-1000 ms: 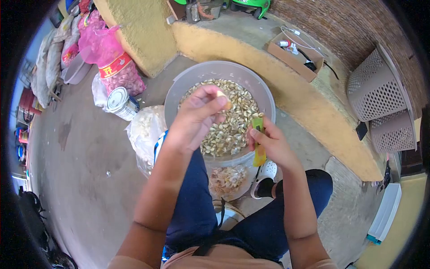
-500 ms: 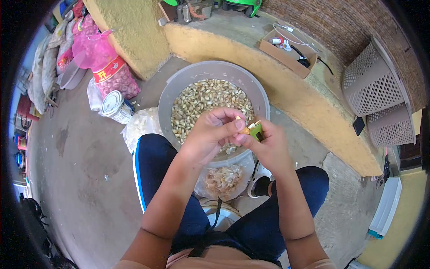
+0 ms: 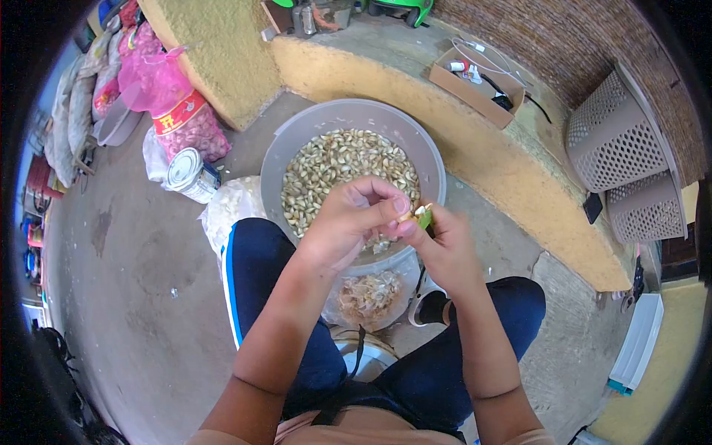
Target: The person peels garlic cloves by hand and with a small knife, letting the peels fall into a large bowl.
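Observation:
My left hand [image 3: 348, 222] pinches a garlic clove [image 3: 404, 217] between thumb and fingertips. Close against it, my right hand [image 3: 447, 245] is closed on a small green tool [image 3: 425, 218]; its working end is too small to make out, and pale bits cling to it. Both hands are over the near side of a large grey basin [image 3: 271, 174] holding many garlic cloves [image 3: 348, 159] in their skins. Below the hands, a clear plastic bag [image 3: 400, 304] holds papery garlic skins [image 3: 369, 293].
Left of the basin stand a white bag of pale cloves [image 3: 231, 208], a tin can [image 3: 193, 176] and a pink net sack of garlic [image 3: 191, 133]. Behind runs a yellow ledge [image 3: 356, 81] with a cardboard box [image 3: 471, 93]. Perforated grey baskets [image 3: 619, 148] are at right.
My right hand has turned the green tool slightly, so less of it shows. The fingertips of both hands stay together at the clove, and the left hand has barely moved.

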Motion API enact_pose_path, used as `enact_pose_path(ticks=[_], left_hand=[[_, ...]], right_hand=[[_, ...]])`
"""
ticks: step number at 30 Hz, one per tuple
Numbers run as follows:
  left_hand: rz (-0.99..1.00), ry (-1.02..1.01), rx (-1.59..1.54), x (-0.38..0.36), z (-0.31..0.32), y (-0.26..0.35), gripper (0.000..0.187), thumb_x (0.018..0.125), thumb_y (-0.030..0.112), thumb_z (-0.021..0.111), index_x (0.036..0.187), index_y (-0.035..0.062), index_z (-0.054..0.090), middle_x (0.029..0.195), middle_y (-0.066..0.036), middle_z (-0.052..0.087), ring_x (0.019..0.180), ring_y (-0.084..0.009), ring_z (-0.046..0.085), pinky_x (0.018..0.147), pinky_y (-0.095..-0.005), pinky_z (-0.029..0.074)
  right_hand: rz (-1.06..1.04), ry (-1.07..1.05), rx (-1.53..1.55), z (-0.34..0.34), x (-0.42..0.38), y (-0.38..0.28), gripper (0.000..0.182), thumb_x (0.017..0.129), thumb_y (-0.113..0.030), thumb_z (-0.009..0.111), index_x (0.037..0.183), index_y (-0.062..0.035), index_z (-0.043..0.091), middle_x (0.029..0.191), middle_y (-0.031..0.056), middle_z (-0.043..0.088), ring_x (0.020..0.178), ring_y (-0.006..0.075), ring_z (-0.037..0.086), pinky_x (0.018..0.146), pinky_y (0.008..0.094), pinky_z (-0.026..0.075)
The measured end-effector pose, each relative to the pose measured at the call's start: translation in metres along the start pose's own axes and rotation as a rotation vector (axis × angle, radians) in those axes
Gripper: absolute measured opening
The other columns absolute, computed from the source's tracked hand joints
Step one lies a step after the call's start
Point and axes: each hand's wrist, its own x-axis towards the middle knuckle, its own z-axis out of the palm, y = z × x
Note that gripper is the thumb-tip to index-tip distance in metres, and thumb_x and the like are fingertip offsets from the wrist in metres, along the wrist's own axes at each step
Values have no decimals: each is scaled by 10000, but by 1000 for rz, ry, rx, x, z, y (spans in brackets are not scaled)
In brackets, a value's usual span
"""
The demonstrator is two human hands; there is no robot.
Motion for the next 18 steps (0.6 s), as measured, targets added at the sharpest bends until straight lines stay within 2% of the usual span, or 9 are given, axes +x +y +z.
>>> enact_pose_path(ticks=[6, 10, 13, 18], left_hand=[[209, 92, -37, 3, 5, -15, 145, 763, 87, 621, 851, 24, 526, 829, -63, 562, 728, -110, 552, 621, -226, 468], [215, 132, -92, 4, 7, -20, 118, 777, 80, 601, 853, 40, 521, 824, -56, 559, 738, -123, 554, 640, -248, 471], [175, 131, -115, 4, 5, -17, 107, 785, 83, 590, 858, 53, 518, 834, -55, 554, 744, -131, 549, 647, -258, 466], [154, 86, -85, 3, 0, -14, 108, 782, 75, 586, 865, 68, 517, 876, -66, 551, 765, -141, 545, 639, -267, 463]], right_hand=[[-85, 114, -120, 5, 1, 4, 368, 764, -329, 610, 646, -12, 467, 475, 114, 471, 441, 234, 515, 433, 320, 381], [-139, 147, -242, 8, 2, 9, 372, 748, -333, 621, 644, -17, 453, 469, 125, 470, 453, 301, 525, 424, 339, 386], [-111, 117, -286, 5, 2, 12, 378, 735, -335, 636, 650, -18, 448, 481, 124, 470, 443, 258, 514, 432, 324, 387], [-1, 117, -71, -3, 4, 8, 375, 720, -323, 655, 650, -23, 439, 506, 113, 471, 453, 193, 479, 444, 300, 382]])
